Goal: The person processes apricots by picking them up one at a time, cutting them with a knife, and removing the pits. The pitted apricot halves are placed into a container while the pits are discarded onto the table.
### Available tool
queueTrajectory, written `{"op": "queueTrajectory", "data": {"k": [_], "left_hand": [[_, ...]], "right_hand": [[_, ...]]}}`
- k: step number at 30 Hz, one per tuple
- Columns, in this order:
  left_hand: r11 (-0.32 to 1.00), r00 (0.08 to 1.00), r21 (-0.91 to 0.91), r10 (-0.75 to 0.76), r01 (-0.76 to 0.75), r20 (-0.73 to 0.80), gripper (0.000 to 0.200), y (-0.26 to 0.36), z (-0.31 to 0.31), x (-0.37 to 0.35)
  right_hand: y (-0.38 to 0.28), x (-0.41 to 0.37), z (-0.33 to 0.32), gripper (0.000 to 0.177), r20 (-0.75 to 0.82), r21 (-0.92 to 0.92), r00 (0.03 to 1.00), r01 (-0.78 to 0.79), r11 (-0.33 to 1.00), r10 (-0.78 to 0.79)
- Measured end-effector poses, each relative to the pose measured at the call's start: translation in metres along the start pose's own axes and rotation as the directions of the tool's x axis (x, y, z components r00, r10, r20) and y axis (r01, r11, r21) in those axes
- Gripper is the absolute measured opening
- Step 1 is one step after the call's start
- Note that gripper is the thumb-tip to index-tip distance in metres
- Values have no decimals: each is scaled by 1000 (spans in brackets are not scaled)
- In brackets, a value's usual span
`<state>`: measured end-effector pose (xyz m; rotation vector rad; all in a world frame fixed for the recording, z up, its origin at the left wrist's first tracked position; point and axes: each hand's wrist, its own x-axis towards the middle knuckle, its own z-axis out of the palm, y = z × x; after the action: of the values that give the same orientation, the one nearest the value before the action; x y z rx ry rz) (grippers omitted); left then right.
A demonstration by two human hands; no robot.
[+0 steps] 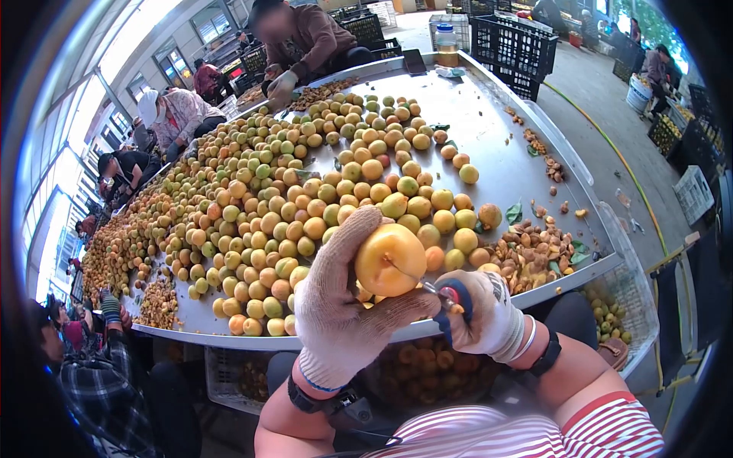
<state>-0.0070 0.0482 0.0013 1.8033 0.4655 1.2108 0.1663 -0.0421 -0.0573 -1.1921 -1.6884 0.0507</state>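
Striped red-and-white cloth point(534, 435) fills the bottom edge of my view, and both forearms rise out of it, each with a dark band at the wrist. My left hand point(336, 305), in a speckled knit glove, is closed around a yellow fruit point(389, 259), with the thumb along the fruit's lower side and the fingers curled over its left side. The fruit is held up in the air, just above the near rim of the surface point(496, 153) and in front of the heap.

My right hand point(489, 313), in a white glove, is clenched on a small knife point(456, 296) with a blue grip. Its thin blade points left and meets the lower right side of the fruit.

On the metal surface a wide heap of fruit point(290, 198), yellow, orange and green, stretches away to the left. To the right of the heap, near the edge, lies a pile of brown pits point(534, 252) with a few leaves among them. Under the surface, behind my hands, a crate point(427, 366) holds more fruit.

At the far end a person's gloved hand point(282, 82) rests near the heap, and black crates point(511, 42) stand stacked behind.
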Motion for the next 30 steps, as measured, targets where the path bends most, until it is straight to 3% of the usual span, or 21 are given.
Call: {"op": "queueTrajectory", "data": {"k": [1, 2, 4, 5, 7, 10, 11, 13, 14, 16, 17, 21, 23, 26, 28, 30], "left_hand": [[971, 992, -204, -129, 125, -8, 88, 2, 2, -2], [971, 992, -203, -128, 124, -9, 88, 1, 1, -1], [853, 975, -472, -188, 221, 117, 74, -6, -2, 2], [854, 975, -472, -187, 220, 117, 74, -8, -4, 1], [718, 886, -528, -425, 454, 184, 89, -12, -7, -2], [684, 833, -488, -513, 543, 209, 78, -30, -8, -7], [684, 834, -489, -512, 542, 208, 78, -27, -11, -3], [851, 830, -150, -429, 504, 356, 75, -16, -20, 11], [851, 831, -151, -429, 503, 355, 75, -6, -13, 10], [827, 980, -525, -157, 199, 122, 76, 12, 6, 7], [939, 995, -336, -48, 75, 88, 97, -4, 1, 6], [984, 981, -148, -75, 102, 178, 92, -7, -8, 7], [776, 900, -460, -335, 432, 281, 97, 6, -3, 7], [664, 852, -535, -411, 523, 323, 95, -26, -2, 2], [652, 852, -549, -419, 523, 314, 98, -20, 2, -2], [783, 933, -519, -222, 344, 282, 93, -11, 6, -3]], "right_hand": [[1, 0, 2, 24, 0, 0, 1000, 2, 1000, -2], [3, -1, 5, 24, -5, 3, 1000, 0, 1000, 0], [4, -2, 9, 24, -11, 5, 1000, -2, 1000, 2], [3, -2, 11, 24, -10, -25, 1000, -17, 1000, 17], [4, -3, 13, 24, -9, -55, 999, -32, 998, 31], [4, -4, 14, 23, -2, -81, 999, -39, 996, 39], [5, -4, 13, 23, -18, -56, 999, -35, 998, 34], [5, -4, 12, 23, -32, -30, 999, -30, 999, 29], [5, -3, 12, 22, -32, -24, 999, -30, 999, 29], [5, -3, 12, 22, -34, -18, 999, -29, 999, 28], [5, -4, 13, 21, -54, -29, 998, -24, 999, 22], [2, -2, 11, 19, -63, -4, 998, -22, 1000, 22], [2, -2, 11, 20, -54, 6, 998, -30, 1000, 31], [-1, -1, 9, 20, -35, 27, 998, -47, 999, 48], [-2, -1, 9, 20, -24, 35, 998, -56, 998, 57], [-1, -1, 11, 20, -90, -46, 995, -47, 998, 42]]}}
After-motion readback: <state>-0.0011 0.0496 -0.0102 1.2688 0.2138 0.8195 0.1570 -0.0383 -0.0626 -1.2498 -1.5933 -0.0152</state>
